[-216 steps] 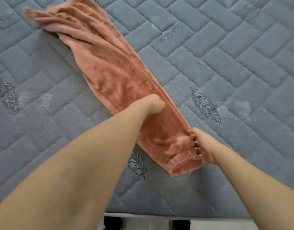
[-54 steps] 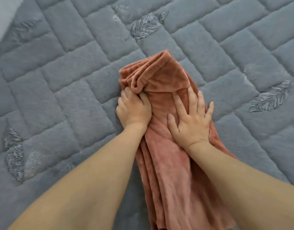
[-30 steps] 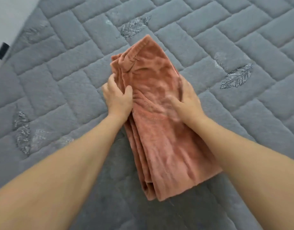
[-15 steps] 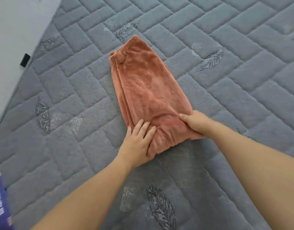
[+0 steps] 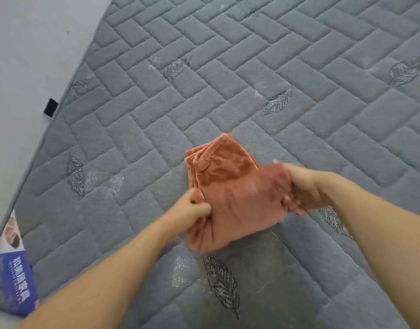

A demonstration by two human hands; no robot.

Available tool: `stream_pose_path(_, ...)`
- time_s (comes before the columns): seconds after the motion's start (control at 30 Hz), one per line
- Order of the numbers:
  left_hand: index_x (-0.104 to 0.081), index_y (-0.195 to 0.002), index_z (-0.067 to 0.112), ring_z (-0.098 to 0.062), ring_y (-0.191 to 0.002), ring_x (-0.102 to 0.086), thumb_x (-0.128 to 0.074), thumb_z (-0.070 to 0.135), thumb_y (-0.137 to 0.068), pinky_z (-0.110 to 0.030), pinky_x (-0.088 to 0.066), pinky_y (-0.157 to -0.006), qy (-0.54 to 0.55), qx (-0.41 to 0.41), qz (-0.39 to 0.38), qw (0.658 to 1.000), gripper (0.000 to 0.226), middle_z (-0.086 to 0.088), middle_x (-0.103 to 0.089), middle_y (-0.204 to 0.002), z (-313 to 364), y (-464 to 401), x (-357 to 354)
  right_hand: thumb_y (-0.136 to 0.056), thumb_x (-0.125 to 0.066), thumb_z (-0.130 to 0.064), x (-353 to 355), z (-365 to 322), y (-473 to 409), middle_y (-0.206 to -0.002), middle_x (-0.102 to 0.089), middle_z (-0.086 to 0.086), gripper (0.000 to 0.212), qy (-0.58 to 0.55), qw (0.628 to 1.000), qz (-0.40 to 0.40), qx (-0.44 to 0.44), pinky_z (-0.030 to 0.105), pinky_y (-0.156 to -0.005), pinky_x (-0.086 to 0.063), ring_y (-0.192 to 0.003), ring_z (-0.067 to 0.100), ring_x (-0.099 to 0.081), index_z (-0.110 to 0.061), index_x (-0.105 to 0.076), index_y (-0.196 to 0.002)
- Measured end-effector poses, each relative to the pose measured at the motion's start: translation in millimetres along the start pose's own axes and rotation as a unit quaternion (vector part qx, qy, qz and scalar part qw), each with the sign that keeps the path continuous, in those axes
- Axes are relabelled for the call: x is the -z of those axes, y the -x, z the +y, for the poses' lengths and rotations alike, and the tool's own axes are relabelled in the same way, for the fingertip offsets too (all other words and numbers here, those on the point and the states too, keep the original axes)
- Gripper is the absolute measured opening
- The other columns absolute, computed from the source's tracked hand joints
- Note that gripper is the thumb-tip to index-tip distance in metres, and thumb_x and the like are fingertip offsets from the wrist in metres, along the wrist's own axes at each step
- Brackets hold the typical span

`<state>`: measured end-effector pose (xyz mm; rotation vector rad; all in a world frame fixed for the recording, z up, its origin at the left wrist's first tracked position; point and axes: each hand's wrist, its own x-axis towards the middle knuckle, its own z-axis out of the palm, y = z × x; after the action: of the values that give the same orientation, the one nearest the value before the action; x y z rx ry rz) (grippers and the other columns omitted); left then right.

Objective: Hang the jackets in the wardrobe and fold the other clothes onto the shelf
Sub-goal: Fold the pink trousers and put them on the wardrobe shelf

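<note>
Fuzzy salmon-pink trousers [image 5: 230, 186] lie folded into a thick bundle on the grey quilted mattress [image 5: 275, 79], the elastic waistband at the far end. My left hand [image 5: 192, 207] grips the bundle's left edge, thumb on top and fingers curled under. My right hand [image 5: 301, 186] holds the right edge, fingers wrapped beneath the fabric; it is blurred by motion. The near half of the bundle is lifted and doubled toward the waistband. No jacket, wardrobe or shelf is in view.
The mattress's left edge runs diagonally beside a pale floor [image 5: 26, 55]. A small black tab [image 5: 50, 108] sticks out at that edge. A blue printed label [image 5: 14, 274] sits at the near left corner.
Both hands, which rested at the near end of the flat folded trousers, now grip its sides and have lifted the near end over toward the waistband. The view has pulled back.
</note>
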<state>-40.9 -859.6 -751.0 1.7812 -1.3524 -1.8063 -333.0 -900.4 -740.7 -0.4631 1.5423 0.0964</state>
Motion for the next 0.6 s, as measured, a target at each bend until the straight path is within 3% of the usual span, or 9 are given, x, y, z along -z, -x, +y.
stream_pose_path(0.07, -0.058, -0.113, -0.010, -0.023, -0.078, -0.058, -0.061, 0.021, -0.064, -0.037, -0.050, -0.071, 0.079, 0.010, 0.089, 0.993, 0.058, -0.013, -0.063, -0.088, 14, -28, 24, -0.074, -0.035, -0.090, -9, -26, -6, -0.076, -0.056, -0.004, 0.070, -0.027, 0.994, 0.056, 0.090, 0.030, -0.063, -0.038, -0.065, 0.016, -0.051, -0.024, -0.056, -0.085)
stream_pose_path(0.13, -0.056, -0.122, 0.001, -0.023, -0.091, -0.065, -0.066, 0.030, -0.066, -0.039, -0.055, -0.083, 0.133, 0.032, 0.176, 0.975, 0.063, -0.009, -0.067, -0.102, 19, -50, 40, -0.070, -0.043, -0.091, -29, -51, -16, -0.100, -0.063, -0.016, 0.063, 0.000, 0.985, 0.067, 0.161, 0.026, -0.075, -0.040, -0.084, 0.004, -0.061, -0.037, -0.063, -0.095)
stream_pose_path(0.17, -0.054, -0.125, 0.009, -0.022, -0.098, -0.066, -0.070, 0.036, -0.065, -0.042, -0.055, -0.088, 0.142, 0.035, 0.210, 0.967, 0.067, -0.007, -0.066, -0.111, 18, -56, 43, -0.068, -0.049, -0.090, -40, -61, -27, -0.114, -0.064, -0.013, 0.070, 0.014, 0.979, 0.082, 0.184, 0.027, -0.082, -0.045, -0.095, 0.004, -0.064, -0.035, -0.065, -0.109)
stream_pose_path(0.23, -0.053, -0.123, 0.021, -0.019, -0.105, -0.065, -0.074, 0.043, -0.061, -0.042, -0.055, -0.092, 0.132, 0.007, 0.238, 0.962, 0.069, -0.004, -0.064, -0.118, 10, -69, 43, -0.073, -0.055, -0.081, -60, -82, -55, -0.134, -0.056, 0.008, 0.088, 0.060, 0.955, 0.197, 0.212, 0.040, -0.100, -0.045, -0.119, 0.024, -0.058, -0.016, -0.058, -0.131)
stream_pose_path(0.3, -0.062, -0.112, 0.022, -0.015, -0.098, -0.067, -0.074, 0.038, -0.065, -0.040, -0.056, -0.089, 0.102, -0.029, 0.257, 0.961, 0.050, 0.000, -0.069, -0.107, 3, -92, 41, -0.081, -0.056, -0.070, -75, -97, -84, -0.134, -0.053, 0.018, 0.080, 0.067, 0.918, 0.318, 0.228, 0.047, -0.102, -0.044, -0.122, 0.037, -0.053, -0.006, -0.054, -0.130)
stream_pose_path(0.4, -0.065, -0.099, 0.019, -0.018, -0.096, -0.064, -0.065, 0.029, -0.086, -0.039, -0.053, -0.090, 0.065, -0.026, 0.339, 0.938, 0.016, 0.002, -0.068, -0.098, 5, -143, 45, -0.088, -0.049, -0.067, -82, -111, -119, -0.130, -0.054, 0.019, 0.074, 0.019, 0.878, 0.417, 0.235, 0.048, -0.102, -0.041, -0.122, 0.039, -0.051, -0.003, -0.053, -0.125)
stream_pose_path(0.5, -0.059, -0.090, 0.018, -0.033, -0.111, -0.049, -0.048, 0.025, -0.095, -0.032, -0.035, -0.083, -0.029, 0.121, 0.432, 0.893, 0.014, -0.008, -0.056, -0.116, -11, -183, 45, -0.089, -0.040, -0.070, -87, -114, -146, -0.122, -0.059, 0.018, 0.073, 0.060, 0.816, 0.511, 0.264, 0.047, -0.099, -0.039, -0.117, 0.038, -0.052, -0.005, -0.053, -0.120)
stream_pose_path(0.6, -0.063, -0.088, 0.008, -0.040, -0.103, -0.049, -0.050, 0.015, -0.090, -0.044, -0.035, -0.071, -0.085, 0.129, 0.510, 0.846, 0.015, -0.018, -0.057, -0.110, -33, -198, 37, -0.085, -0.032, -0.069, -96, -116, -169, -0.110, -0.064, 0.021, 0.081, 0.101, 0.783, 0.544, 0.285, 0.047, -0.094, -0.037, -0.107, 0.041, -0.056, 0.001, -0.055, -0.120)
